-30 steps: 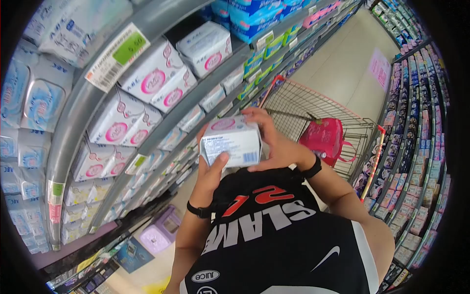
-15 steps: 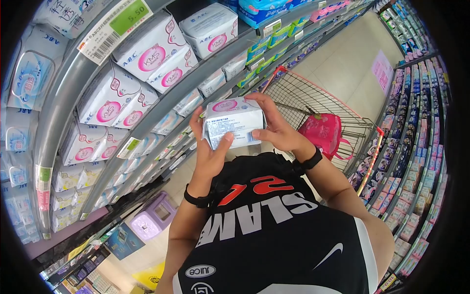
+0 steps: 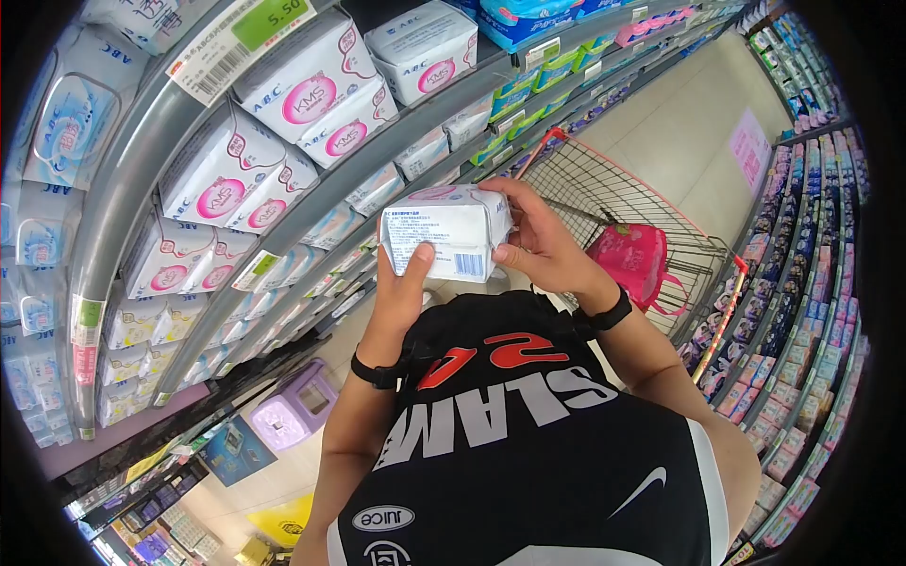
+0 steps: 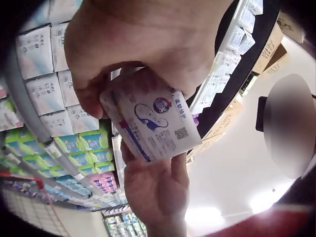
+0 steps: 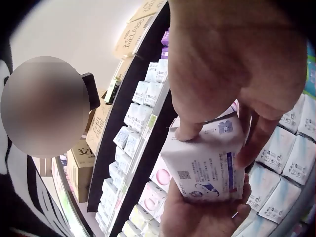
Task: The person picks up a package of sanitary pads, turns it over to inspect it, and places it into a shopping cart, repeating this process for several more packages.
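A white pack (image 3: 444, 234) with small print and a barcode is held between both hands in front of the chest. My left hand (image 3: 404, 288) grips its left end, the thumb lying across the printed face. At the right end, my right hand (image 3: 547, 241) has its thumb by the lower corner and fingers over the top edge. The left wrist view shows another face of the pack (image 4: 153, 116), with my left hand (image 4: 143, 44) above and my right hand (image 4: 157, 190) below. In the right wrist view, my right hand (image 5: 237, 64) and left hand (image 5: 202, 215) hold the pack (image 5: 205, 163).
Shelves of white packs (image 3: 311, 97) curve along the left, with a price label (image 3: 241, 47) on one edge. A shopping cart (image 3: 694, 226) holding a pink bag (image 3: 630, 264) stands to the right. Beyond it are more stocked shelves (image 3: 802, 311). A purple stool (image 3: 293, 406) stands at lower left.
Both hands have raised the pack, then shifted it slightly left and turned it, uncovering the barcode. The right thumb has moved from the printed face to the pack's right edge.
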A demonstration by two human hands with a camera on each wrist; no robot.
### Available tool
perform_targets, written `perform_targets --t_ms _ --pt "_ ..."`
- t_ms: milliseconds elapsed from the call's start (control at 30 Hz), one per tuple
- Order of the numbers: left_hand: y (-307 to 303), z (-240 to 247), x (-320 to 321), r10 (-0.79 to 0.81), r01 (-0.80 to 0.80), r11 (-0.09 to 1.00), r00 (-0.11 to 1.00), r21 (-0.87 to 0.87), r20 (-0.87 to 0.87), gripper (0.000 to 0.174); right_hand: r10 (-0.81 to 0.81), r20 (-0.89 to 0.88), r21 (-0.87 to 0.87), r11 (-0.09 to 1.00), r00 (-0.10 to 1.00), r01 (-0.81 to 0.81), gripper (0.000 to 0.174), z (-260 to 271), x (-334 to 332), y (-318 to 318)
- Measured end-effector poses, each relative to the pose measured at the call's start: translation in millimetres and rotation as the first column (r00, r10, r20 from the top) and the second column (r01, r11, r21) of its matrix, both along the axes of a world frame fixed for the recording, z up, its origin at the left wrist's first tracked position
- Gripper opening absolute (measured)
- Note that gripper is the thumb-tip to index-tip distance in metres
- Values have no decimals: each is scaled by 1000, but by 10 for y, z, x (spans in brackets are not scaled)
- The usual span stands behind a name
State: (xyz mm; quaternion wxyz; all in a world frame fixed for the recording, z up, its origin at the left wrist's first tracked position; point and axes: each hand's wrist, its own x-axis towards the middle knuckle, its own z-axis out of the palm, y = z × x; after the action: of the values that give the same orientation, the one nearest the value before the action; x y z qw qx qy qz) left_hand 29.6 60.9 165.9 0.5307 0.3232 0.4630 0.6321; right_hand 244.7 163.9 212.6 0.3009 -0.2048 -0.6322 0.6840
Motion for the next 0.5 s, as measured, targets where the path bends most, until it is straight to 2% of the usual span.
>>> perform_targets --t_ms 167,233,300,333,400,467,500 --pt "-62 26 -8 -16 16 1000 996 0 -87 57 12 -67 8 1000 998 -11 73 -108 -3 66" --pt "-16 175 -1 47 39 982 896 183 -442 55 14 -98 38 999 995 -10 72 -138 2 131" --pt "34 169 -41 72 138 953 764 271 -641 55 11 -116 68 998 993 -3 72 -161 1 172" --pt "55 81 -108 44 200 942 723 270 -689 55 9 -107 56 998 994 -3 72 -161 0 169" --pt "60 82 -107 35 215 942 703 259 -711 57 9 -90 34 999 996 -6 73 -159 -17 163" --pt "-2 187 -22 68 124 963 746 238 -663 61 20 -107 22 1000 994 -18 72 -173 -32 167" --pt "-5 179 -35 111 108 964 671 245 -733 65 27 -115 15 1000 993 -25 72 -176 -35 168"
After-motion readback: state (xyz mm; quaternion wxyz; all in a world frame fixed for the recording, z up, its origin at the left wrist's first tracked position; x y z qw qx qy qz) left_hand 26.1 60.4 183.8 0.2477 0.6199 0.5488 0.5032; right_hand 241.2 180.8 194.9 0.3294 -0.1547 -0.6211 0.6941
